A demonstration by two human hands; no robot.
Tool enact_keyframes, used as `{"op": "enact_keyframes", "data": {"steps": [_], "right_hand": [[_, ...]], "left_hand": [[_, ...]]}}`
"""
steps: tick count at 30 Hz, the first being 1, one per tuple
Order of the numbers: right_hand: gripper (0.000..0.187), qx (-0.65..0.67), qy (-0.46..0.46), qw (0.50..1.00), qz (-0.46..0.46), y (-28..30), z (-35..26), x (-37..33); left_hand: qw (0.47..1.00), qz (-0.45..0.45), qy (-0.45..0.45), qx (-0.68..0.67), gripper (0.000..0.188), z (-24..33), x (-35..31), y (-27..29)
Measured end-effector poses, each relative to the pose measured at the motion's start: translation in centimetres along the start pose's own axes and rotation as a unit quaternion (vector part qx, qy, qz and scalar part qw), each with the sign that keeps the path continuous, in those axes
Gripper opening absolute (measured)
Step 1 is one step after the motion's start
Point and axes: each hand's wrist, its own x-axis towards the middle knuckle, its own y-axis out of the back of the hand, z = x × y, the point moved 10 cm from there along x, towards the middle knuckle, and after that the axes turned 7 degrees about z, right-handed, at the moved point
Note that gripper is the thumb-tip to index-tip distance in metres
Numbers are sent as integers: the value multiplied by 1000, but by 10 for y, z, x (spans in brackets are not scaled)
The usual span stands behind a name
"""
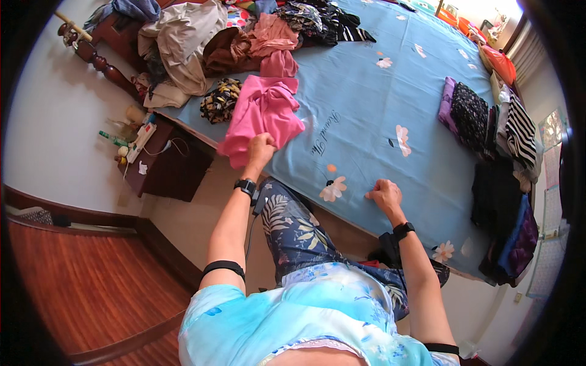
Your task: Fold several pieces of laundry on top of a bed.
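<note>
A bright pink garment (264, 113) lies bunched near the left edge of the bed, one side hanging over that edge. My left hand (262, 147) is closed on its near edge, fingers pinching the cloth. Over the near part of the blue sheet (360, 116), close to a printed flower, is my right hand (387, 196). Its fingers are curled in and no cloth shows in them. A small dark patterned garment (221, 100) sits crumpled just left of the pink one.
Loose clothes (183, 36) are heaped at the far left by the wooden bedpost (108, 72). Folded garments (470, 110) and dark clothes (497, 201) line the bed's right side. A dark bedside cabinet (174, 161) with a power strip (141, 141) stands at left.
</note>
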Motion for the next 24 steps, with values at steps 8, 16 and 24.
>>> {"op": "enact_keyframes", "data": {"steps": [8,16,24], "right_hand": [[30,47,-36,997,-43,-9,0,-4],[39,542,-168,821,-58,0,58,-29],[43,455,-273,847,-34,47,82,-57]], "left_hand": [[812,-375,41,-445,12,192,-141,-101],[846,-353,14,-398,18,236,-161,-109],[994,21,-106,34,47,109,-66,-38]]}}
